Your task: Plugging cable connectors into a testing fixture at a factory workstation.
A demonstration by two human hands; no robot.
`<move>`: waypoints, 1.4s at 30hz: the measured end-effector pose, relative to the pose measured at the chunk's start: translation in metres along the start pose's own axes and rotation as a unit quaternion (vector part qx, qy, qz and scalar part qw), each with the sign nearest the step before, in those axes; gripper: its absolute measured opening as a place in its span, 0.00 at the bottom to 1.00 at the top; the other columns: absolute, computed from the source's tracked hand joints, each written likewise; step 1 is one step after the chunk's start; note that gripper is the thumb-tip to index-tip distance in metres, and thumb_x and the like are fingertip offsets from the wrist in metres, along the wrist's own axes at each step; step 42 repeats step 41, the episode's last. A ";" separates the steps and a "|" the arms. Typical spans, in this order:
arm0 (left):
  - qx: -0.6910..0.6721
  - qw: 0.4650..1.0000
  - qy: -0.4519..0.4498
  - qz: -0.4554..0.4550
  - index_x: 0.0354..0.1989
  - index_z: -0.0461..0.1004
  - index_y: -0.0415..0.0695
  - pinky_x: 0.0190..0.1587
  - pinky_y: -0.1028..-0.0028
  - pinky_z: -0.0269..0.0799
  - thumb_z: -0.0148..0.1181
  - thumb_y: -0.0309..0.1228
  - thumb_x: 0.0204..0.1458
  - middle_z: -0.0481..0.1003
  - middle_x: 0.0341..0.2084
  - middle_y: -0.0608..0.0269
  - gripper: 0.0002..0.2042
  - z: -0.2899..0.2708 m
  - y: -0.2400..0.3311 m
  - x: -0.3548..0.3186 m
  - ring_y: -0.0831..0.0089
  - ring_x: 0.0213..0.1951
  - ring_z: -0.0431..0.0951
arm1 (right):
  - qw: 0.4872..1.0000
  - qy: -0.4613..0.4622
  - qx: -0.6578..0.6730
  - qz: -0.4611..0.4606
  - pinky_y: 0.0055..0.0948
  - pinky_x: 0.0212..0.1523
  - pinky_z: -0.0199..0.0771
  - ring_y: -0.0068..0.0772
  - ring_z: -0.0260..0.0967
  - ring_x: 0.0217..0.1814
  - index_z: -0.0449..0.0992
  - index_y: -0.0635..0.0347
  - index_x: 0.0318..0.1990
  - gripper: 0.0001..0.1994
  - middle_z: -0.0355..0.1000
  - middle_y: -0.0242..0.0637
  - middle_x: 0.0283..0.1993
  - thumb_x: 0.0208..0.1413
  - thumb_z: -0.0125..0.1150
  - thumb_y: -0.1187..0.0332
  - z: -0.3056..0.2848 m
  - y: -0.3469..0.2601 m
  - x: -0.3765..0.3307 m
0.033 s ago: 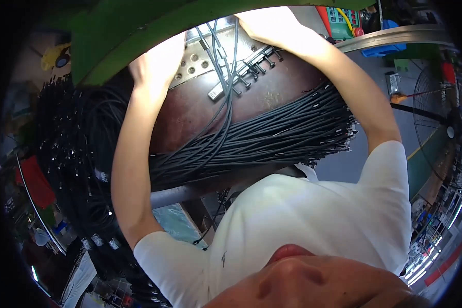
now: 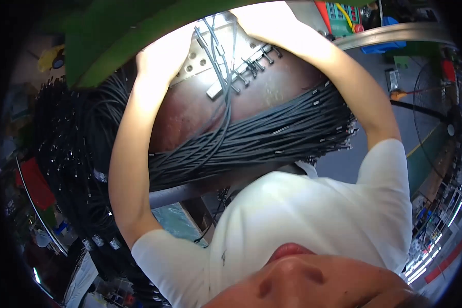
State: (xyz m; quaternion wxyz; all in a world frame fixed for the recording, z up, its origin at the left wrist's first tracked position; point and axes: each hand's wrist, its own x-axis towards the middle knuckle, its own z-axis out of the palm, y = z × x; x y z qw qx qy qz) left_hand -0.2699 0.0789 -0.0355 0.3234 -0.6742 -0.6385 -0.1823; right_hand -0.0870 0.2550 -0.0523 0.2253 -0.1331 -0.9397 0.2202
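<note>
My left hand (image 2: pixel 170 50) reaches up under a green machine edge (image 2: pixel 138 32), washed out by bright light. My right hand (image 2: pixel 266 19) comes in from the other side, equally glaring. The fingers of both are hidden beyond the green edge and lost in glare, so I cannot tell what they hold. Between the hands, a few thin dark cables (image 2: pixel 225 77) with small pale labels run up beneath the edge. They pass over a metal plate with round holes (image 2: pixel 195 62) and a metal bar with a row of bolts (image 2: pixel 249 72).
A thick bundle of black cables (image 2: pixel 262 131) lies across the brown table (image 2: pixel 182 115) near my body. More cables (image 2: pixel 69 138) hang in a mass at the left. At the right are a curved metal rail (image 2: pixel 395 35), a blue object (image 2: pixel 382 49) and a standing fan (image 2: pixel 450 128).
My left hand has shifted slightly to the right, covering more of the holed plate. My right hand has moved slightly left. The upright cables between them have shifted a little.
</note>
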 end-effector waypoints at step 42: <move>-0.163 0.705 -0.569 -0.390 0.48 0.74 0.41 0.54 0.55 0.64 0.52 0.36 0.53 0.73 0.48 0.48 0.17 -0.190 0.182 -0.243 0.48 0.50 0.71 | 0.951 -0.146 -0.255 0.100 0.41 0.71 0.37 0.42 0.41 0.73 0.48 0.52 0.70 0.35 0.46 0.40 0.72 0.60 0.50 0.47 -0.032 -0.020 -0.405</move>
